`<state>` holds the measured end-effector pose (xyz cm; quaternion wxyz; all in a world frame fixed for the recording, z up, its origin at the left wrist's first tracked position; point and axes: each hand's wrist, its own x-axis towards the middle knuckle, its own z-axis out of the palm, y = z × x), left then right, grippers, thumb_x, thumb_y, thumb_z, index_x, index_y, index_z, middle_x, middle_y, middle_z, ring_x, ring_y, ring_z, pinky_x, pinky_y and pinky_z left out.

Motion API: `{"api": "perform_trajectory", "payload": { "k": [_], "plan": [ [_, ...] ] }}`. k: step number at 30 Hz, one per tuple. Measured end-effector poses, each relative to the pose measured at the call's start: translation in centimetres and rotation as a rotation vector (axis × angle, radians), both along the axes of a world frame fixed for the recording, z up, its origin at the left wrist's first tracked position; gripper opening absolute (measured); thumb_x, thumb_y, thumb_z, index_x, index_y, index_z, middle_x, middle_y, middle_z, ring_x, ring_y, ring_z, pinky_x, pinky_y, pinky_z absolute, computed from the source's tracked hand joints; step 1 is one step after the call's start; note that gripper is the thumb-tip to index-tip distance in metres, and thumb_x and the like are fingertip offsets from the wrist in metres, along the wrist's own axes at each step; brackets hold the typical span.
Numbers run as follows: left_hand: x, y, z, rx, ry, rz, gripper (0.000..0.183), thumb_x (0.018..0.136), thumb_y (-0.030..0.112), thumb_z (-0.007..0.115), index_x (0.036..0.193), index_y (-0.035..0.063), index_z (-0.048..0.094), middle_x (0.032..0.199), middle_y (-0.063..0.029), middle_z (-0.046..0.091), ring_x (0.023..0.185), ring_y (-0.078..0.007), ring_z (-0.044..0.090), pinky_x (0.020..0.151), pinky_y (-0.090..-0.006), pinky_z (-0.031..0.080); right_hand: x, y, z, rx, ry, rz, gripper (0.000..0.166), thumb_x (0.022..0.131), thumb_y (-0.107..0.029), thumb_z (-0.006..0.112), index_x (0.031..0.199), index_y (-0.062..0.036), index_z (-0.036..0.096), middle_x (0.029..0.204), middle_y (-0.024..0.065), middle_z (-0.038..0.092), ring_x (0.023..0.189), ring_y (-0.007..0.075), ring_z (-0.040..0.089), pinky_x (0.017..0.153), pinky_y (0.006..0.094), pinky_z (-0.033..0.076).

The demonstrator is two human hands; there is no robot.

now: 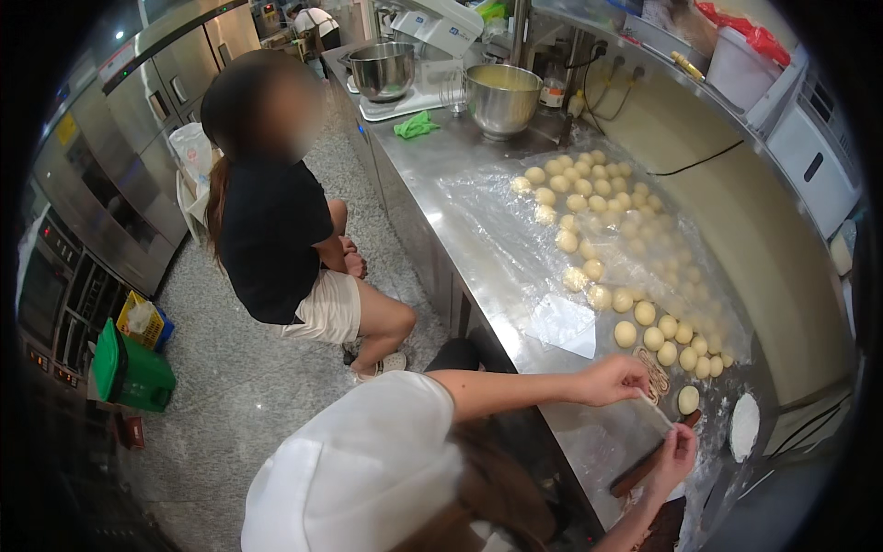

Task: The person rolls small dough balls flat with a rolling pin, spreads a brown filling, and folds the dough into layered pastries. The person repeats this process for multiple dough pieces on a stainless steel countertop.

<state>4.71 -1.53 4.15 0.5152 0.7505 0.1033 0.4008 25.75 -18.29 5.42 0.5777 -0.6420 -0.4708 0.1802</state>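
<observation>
A thin pale strip, probably dough [656,410], is stretched between my left hand [617,379] and my right hand [679,452], each pinching one end. Beside my left fingers lies a folded, brown-streaked dough piece [652,374]. One dough ball [688,399] sits apart from the many others, near the tip of a dark wooden rolling pin [645,464] that lies on the steel counter beneath my hands. Rows of round dough balls [625,334] spread farther up the counter, many under clear plastic film [641,255]. White flour [745,428] fills an oval dish at the right.
A white sheet [567,326] lies near the counter's front edge [497,331]. Farther back stand a steel mixing bowl [502,103], a stand mixer [386,76] and a green cloth [416,125]. A person in black [276,228] sits left of the counter; another person stands far behind.
</observation>
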Motion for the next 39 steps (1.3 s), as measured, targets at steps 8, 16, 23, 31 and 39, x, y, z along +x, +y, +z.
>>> {"api": "perform_trajectory", "payload": {
  "k": [8,16,23,31,39],
  "plan": [
    [-7.4,-5.0,-9.3,0.515,0.198,0.082,0.029,0.088,0.004,0.064,0.116,0.0063,0.067,0.117,-0.0159,0.066,0.111,-0.0358,0.063,0.098,-0.045,0.049,-6.3,-4.9,-8.5,-0.125,-0.683,0.039,0.026,0.098,-0.001,0.057,0.123,0.0016,0.062,0.117,0.0199,0.065,0.112,0.0386,0.06,0.101,0.0453,0.046],
    [-9.0,-4.7,-8.7,0.62,0.41,0.207,0.045,0.085,0.003,0.061,0.13,-0.0022,0.061,0.132,-0.0222,0.062,0.121,-0.0397,0.06,0.102,-0.0478,0.05,-7.7,-3.4,-8.3,-0.205,-0.782,0.048,0.054,0.082,0.003,0.059,0.136,-0.0018,0.061,0.138,0.0187,0.059,0.128,0.04,0.054,0.108,0.0494,0.043],
    [-7.7,-9.0,-7.7,0.713,0.526,0.157,0.058,0.083,-0.001,0.062,0.141,-0.0049,0.055,0.139,-0.0199,0.058,0.134,-0.0357,0.055,0.111,-0.0452,0.044,-8.4,-7.8,-7.9,-0.264,-0.814,-0.079,0.049,0.088,-0.001,0.063,0.137,0.0004,0.06,0.136,0.0153,0.063,0.127,0.0327,0.059,0.107,0.0447,0.045],
    [-8.6,-9.9,-6.8,0.76,0.638,0.218,0.056,0.088,0.004,0.065,0.141,-0.0097,0.052,0.141,-0.0212,0.057,0.137,-0.0345,0.052,0.114,-0.0444,0.043,-10.2,-7.8,-8.5,-0.365,-0.86,-0.129,0.055,0.091,-0.013,0.068,0.144,-0.0023,0.056,0.146,0.0124,0.058,0.138,0.027,0.053,0.115,0.0464,0.04],
    [-9.4,-11.2,-6.9,0.797,0.657,0.222,0.051,0.09,0.006,0.063,0.136,-0.012,0.055,0.139,-0.0228,0.057,0.135,-0.0343,0.054,0.114,-0.0438,0.043,-10.5,-9.0,-8.8,-0.433,-0.85,-0.123,0.06,0.09,-0.015,0.07,0.147,-0.0028,0.053,0.149,0.0126,0.056,0.142,0.0273,0.049,0.117,0.0477,0.036]
  ]
}}
